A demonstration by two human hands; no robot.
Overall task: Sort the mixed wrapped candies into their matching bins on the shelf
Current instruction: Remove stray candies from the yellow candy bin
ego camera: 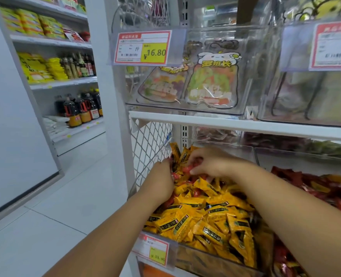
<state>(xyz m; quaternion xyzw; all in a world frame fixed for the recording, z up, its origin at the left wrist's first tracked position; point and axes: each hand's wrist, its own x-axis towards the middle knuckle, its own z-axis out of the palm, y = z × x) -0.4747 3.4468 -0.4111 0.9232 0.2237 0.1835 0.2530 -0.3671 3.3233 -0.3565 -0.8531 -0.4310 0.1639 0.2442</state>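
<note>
Arms extended; left hand (162, 177) curled, grip unclear; right hand (211, 163) pinching red candy (189, 168)

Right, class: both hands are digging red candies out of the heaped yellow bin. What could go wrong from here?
The yellow candies are heaped up to the front rim of the bin; digging could push some over onto the floor. The right hand pinches a red candy with its fingertips; it may drop back in. Other red candies lie half buried and could be missed.
</note>
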